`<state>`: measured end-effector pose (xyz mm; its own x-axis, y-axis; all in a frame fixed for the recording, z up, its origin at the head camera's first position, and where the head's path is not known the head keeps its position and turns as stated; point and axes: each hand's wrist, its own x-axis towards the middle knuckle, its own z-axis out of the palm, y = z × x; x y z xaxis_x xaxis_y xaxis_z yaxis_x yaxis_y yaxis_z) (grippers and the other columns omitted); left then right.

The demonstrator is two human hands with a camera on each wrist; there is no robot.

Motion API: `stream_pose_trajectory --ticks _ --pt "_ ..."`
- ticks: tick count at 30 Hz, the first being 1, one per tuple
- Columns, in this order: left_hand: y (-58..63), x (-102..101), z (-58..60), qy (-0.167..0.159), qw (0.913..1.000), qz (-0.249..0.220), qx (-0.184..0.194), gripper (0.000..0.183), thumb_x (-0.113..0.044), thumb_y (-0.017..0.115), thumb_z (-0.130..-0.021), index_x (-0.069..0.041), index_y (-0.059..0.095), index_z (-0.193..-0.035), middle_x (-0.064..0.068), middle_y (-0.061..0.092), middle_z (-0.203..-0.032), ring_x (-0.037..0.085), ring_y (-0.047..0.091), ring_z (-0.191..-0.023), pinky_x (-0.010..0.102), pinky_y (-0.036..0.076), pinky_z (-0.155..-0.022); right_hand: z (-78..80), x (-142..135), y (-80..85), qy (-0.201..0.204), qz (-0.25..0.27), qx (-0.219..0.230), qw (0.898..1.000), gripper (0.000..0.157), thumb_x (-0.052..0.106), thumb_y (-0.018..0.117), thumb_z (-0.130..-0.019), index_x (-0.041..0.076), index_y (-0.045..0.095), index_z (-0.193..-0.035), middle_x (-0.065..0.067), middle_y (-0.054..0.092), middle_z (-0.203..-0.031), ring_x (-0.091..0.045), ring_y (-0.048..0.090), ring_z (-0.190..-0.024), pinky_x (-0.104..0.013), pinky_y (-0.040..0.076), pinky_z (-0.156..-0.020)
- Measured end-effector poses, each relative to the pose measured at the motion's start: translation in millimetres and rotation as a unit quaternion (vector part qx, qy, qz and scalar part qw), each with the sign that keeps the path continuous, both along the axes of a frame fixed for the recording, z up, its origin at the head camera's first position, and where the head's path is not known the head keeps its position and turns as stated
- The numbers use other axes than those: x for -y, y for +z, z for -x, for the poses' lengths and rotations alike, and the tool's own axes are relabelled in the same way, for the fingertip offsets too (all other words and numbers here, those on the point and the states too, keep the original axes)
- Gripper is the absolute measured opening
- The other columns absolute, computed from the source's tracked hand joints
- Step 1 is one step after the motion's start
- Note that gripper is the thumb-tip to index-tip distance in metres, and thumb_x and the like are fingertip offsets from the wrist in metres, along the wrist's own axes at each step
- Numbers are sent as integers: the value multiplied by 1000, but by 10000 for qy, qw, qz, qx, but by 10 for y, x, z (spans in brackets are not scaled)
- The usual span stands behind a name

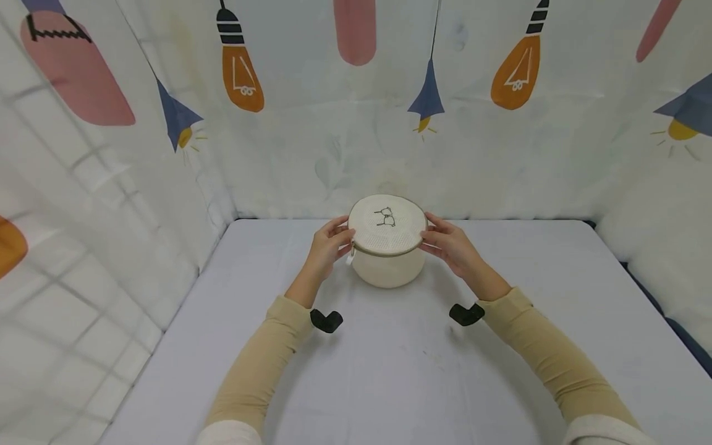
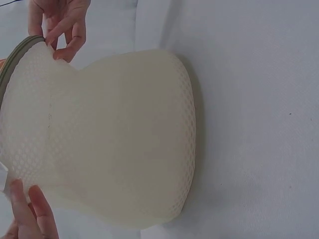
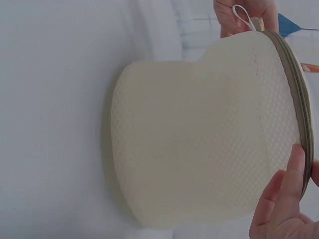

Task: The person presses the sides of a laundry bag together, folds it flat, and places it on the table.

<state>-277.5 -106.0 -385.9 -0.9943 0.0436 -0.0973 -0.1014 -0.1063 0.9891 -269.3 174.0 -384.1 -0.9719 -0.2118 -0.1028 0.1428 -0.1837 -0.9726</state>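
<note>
"Where does the bag lie from your hands?"

"Between them, straight ahead of me, near the far edge of the table (image 1: pixel 389 377). The bag (image 1: pixel 387 242) is to the right of my left hand (image 1: pixel 330 242) and to the left of my right hand (image 1: pixel 449 246)."

"Which hand is nearer?"

"Neither; I touch it with both, at opposite sides of the zip (image 3: pixel 294 74). I'd judge that pairing is what counts: they must move level, or the soft wall may sag to one side."

"And its long axis?"

"None across the top, as the lid (image 1: pixel 387 225) looks round. The bag stands on its base, lid up. The white loop (image 1: pixel 349 259) hangs on my left hand's side."

"How are your fingers?"

"On the right, bent: thumb on one side of the zip, fingers against the mesh below, a light pinch. On the left I pinch the edge too, fingertips on the wall, just beside the loop. How hard I press, you cannot tell from here."
</note>
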Motion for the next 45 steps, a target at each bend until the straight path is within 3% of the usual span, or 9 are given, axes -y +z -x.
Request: stream_pose_trajectory --ticks 7,45 --pt "-32 11 -5 -34 10000 11 -28 52 -8 65 -100 -8 51 -150 6 56 -119 11 59 -92 27 56 -87 -3 5 -38 -1 -97 79 9999 66 1 53 -105 10 24 -163 -7 46 -116 -9 61 -97 -22 55 -90" --pt "-164 48 -24 -37 10000 75 -15 51 -9 66 -100 -11 53 -149 7 56 -120 14 60 -99 30 55 -92 19 39 -143 2 -80 229 9997 65 1 54 -105 12 27 -163 -5 53 -114 -8 64 -93 -22 56 -87"
